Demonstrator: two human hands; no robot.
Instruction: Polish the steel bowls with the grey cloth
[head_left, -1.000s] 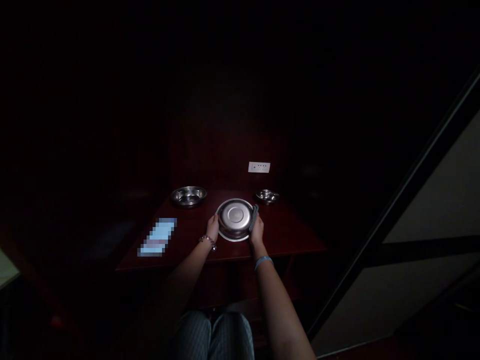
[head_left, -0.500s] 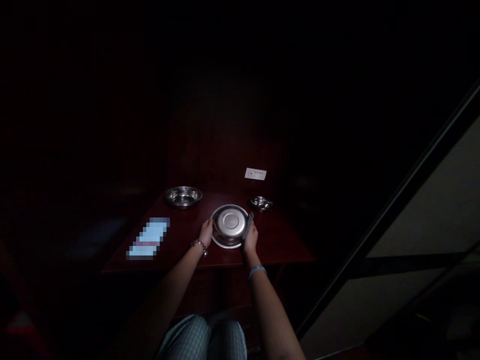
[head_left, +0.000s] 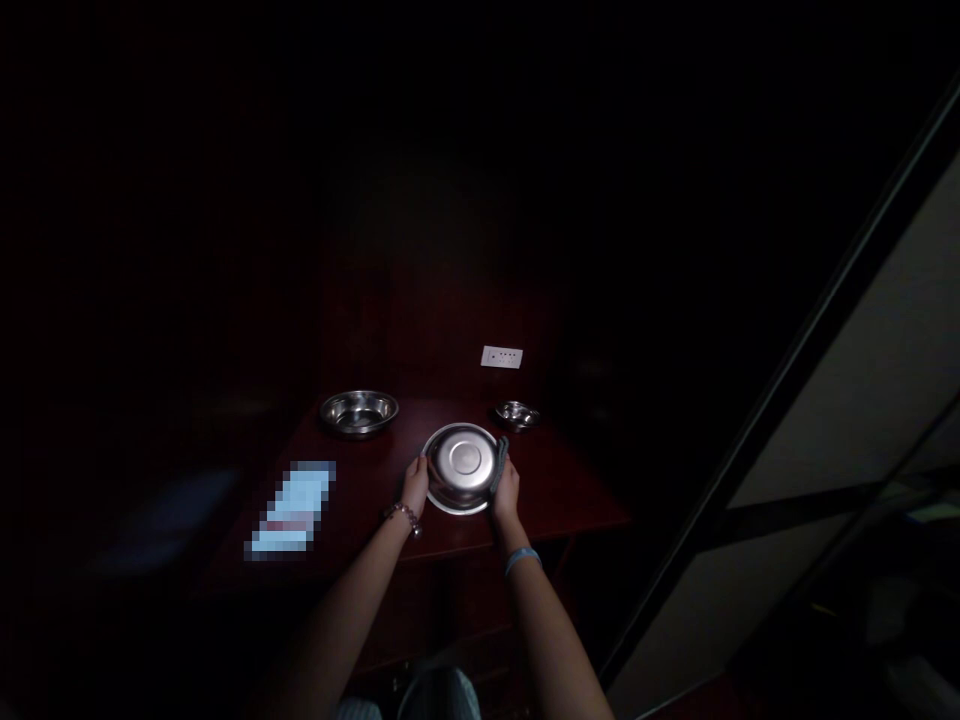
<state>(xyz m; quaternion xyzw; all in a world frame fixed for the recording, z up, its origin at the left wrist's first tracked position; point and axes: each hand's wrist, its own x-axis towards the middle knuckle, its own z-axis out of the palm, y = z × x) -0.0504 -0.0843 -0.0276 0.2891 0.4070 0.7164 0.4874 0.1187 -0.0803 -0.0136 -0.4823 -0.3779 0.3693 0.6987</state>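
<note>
A shiny steel bowl (head_left: 463, 468), its base turned toward me, is held between my two hands over the table. My left hand (head_left: 415, 485) grips the rim on the left side, fingers partly hidden behind it. On the right side, my right hand (head_left: 507, 490) clasps the rim with a folded dark grey-green cloth (head_left: 499, 465) pressed against the metal. Farther back on the left rests a wide steel bowl (head_left: 359, 413), open side up. A smaller steel bowl (head_left: 517, 415) lies at the back right.
The dark red table (head_left: 555, 490) stands against a wall with a white socket plate (head_left: 502, 357). A bright pixelated rectangle (head_left: 292, 507) lies on the table's left part. A slanting dark-framed panel (head_left: 825, 400) rises on the right.
The view has shifted slightly, so the table and its things sit lower in it. Both hands keep hold of the bowl, whose tilt has changed a little.
</note>
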